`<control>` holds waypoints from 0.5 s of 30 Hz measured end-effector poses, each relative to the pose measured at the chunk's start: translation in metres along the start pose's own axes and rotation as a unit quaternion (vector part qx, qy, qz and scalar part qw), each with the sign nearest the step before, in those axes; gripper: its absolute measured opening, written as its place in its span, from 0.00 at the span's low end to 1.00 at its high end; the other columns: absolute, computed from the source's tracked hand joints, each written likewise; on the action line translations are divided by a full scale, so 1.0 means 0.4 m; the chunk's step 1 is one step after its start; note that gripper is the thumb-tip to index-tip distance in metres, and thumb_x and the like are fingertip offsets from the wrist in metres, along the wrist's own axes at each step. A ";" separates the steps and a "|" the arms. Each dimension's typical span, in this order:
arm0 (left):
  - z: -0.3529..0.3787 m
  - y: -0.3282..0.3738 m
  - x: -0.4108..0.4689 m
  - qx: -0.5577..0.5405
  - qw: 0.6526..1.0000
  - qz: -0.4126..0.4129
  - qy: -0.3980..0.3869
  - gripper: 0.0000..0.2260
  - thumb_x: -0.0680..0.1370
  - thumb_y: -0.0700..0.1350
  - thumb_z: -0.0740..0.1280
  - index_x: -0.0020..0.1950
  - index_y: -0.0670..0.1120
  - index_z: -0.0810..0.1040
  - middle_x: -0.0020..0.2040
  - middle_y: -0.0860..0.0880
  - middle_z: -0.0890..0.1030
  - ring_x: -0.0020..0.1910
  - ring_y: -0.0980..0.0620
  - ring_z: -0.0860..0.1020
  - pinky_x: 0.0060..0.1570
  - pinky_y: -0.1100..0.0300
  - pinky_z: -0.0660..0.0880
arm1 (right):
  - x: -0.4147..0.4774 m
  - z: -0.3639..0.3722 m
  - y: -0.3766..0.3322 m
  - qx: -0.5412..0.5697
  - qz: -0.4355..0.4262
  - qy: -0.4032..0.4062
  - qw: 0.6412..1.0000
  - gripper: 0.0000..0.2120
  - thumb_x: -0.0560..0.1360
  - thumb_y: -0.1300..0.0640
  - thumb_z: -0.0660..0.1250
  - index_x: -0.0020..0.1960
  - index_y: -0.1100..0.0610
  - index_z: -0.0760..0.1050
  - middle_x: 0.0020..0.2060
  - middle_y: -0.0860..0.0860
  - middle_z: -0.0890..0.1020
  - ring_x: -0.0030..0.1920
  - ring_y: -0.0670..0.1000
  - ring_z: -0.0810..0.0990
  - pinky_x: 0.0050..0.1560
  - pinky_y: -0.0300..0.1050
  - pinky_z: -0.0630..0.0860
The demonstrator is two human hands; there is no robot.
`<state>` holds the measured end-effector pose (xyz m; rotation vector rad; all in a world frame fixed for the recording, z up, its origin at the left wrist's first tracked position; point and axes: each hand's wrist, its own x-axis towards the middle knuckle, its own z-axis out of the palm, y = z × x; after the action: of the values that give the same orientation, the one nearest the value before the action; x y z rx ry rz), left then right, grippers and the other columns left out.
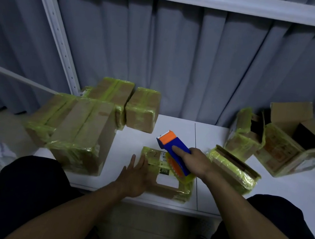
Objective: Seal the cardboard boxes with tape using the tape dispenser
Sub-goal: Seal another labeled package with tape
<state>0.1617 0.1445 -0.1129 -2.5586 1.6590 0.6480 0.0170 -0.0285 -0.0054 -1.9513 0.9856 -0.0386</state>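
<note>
A small flat cardboard box point(166, 183) wrapped in yellow-green tape, with white labels on top, lies near the front edge of the white table point(127, 151). My left hand point(136, 175) rests flat with straight fingers on the box's left side. My right hand point(195, 160) grips a blue and orange tape dispenser point(171, 145), index finger stretched along its blue body. The dispenser is tilted over the right part of the box, orange end pointing up and away from me.
Taped boxes are stacked at the left point(78, 128) and back left point(143, 109). A narrow taped box point(232, 168) lies just right of my right hand. Open-flapped boxes point(290, 146) stand at the far right. Grey curtain and a white shelf frame stand behind.
</note>
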 end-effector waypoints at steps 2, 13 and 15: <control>-0.006 0.001 0.001 0.002 0.998 0.048 0.041 0.31 0.82 0.60 0.55 0.81 0.52 0.48 0.82 0.48 0.46 0.80 0.43 0.43 0.75 0.35 0.44 | -0.005 -0.003 0.004 -0.013 -0.010 -0.005 1.000 0.23 0.73 0.31 0.70 0.48 0.52 0.74 0.45 0.51 0.83 0.44 0.49 0.84 0.46 0.45 0.80; -0.204 0.041 -0.033 -0.567 0.781 -0.145 0.220 0.13 0.83 0.53 0.61 0.60 0.49 0.81 0.59 0.51 0.83 0.55 0.55 0.79 0.56 0.57 0.73 | -0.021 -0.041 0.004 0.011 -0.065 0.005 0.998 0.25 0.68 0.32 0.76 0.52 0.50 0.78 0.45 0.48 0.85 0.44 0.47 0.85 0.41 0.40 0.78; -0.245 0.051 -0.055 -0.648 0.731 -0.125 0.174 0.13 0.82 0.55 0.62 0.59 0.50 0.81 0.54 0.53 0.85 0.53 0.53 0.82 0.52 0.57 0.75 | -0.033 -0.050 -0.001 0.027 -0.084 0.002 0.996 0.25 0.66 0.34 0.77 0.53 0.50 0.79 0.45 0.47 0.85 0.44 0.47 0.86 0.40 0.39 0.78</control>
<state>0.1682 0.1311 -0.0114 -3.8709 0.8373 1.9243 0.0005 -0.0344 0.0110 -1.9804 0.8129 -0.1631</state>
